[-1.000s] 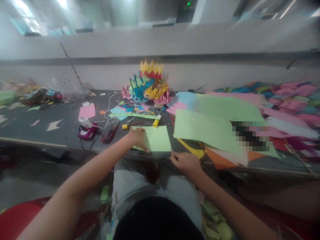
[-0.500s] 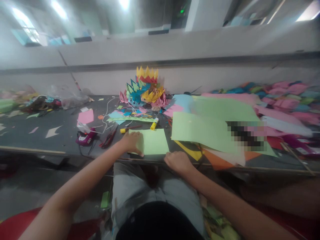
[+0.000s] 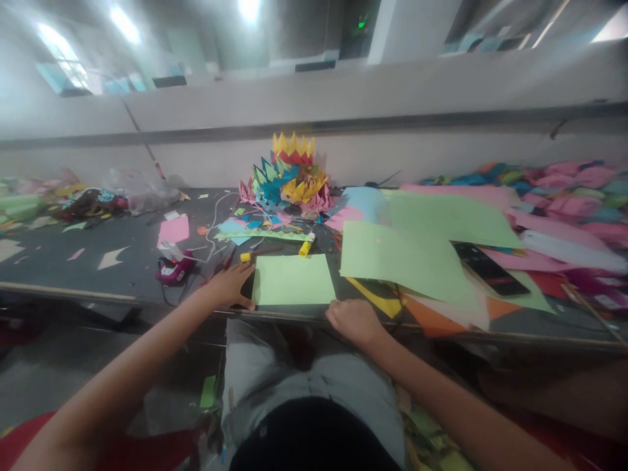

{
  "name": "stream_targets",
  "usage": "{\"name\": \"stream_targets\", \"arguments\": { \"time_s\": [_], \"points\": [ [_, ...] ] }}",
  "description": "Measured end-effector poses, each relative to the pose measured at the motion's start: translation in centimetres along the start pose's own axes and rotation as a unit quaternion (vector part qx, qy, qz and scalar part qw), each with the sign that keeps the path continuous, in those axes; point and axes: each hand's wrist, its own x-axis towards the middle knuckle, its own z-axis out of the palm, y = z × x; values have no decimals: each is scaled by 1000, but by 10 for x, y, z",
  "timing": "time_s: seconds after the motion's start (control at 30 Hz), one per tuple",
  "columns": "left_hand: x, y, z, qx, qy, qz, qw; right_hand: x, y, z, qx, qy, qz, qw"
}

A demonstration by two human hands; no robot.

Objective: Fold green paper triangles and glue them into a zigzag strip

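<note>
A light green sheet of paper [image 3: 294,280] lies flat near the table's front edge, directly before me. At its left edge rests my left hand [image 3: 230,286], fingers stretched and thumb apart, with nothing gripped. My right hand [image 3: 356,320] is closed at the sheet's lower right corner, thumb and finger pressed together on it. Just behind the sheet lies a yellow glue stick [image 3: 306,245]. Its yellow cap [image 3: 246,258] sits beyond my left fingers.
Larger green sheets [image 3: 397,258] and a phone [image 3: 490,269] lie to the right. Colourful paper crowns [image 3: 289,176] are piled at the back. A purple glue gun [image 3: 174,268] stands on the left, near a pink paper piece [image 3: 173,229]. Scraps and cords lie around.
My left hand has slid left off the green sheet to its left edge, uncovering that side. My right hand keeps its place at the corner. The view has shifted slightly.
</note>
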Motion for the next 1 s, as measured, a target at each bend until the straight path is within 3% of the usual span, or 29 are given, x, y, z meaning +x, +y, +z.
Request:
{"name": "stream_targets", "arguments": {
  "time_s": [0.1,0.23,0.37,0.43,0.5,0.6,0.67,0.73,0.87,0.93,1.0],
  "points": [
    [-12,23,4,-12,43,33,998,-1,-1,1,3,8,7,1000],
    [-18,72,27,-28,120,109,986,-1,-4,-3,11,-2,24,1000],
    [-9,103,58,-18,178,146,973,-5,2,0,45,0,116,992],
    [-6,107,71,-17,206,134,969,-11,8,9,97,26,146,984],
    [-6,107,79,-21,232,124,965,-21,13,22,178,92,148,968],
    [-13,106,86,-41,264,115,957,-37,12,40,316,210,165,910],
    [-17,105,88,-64,281,105,952,-47,7,50,388,243,174,872],
    [-21,104,88,-93,289,98,948,-54,0,56,434,242,177,850],
    [-28,99,82,-171,317,81,929,-59,-9,62,484,212,169,832],
    [-36,98,72,-221,362,46,904,-57,-12,62,509,201,168,820],
    [-47,99,57,-287,418,-7,862,-53,-15,59,539,190,170,803]
  ]
}}
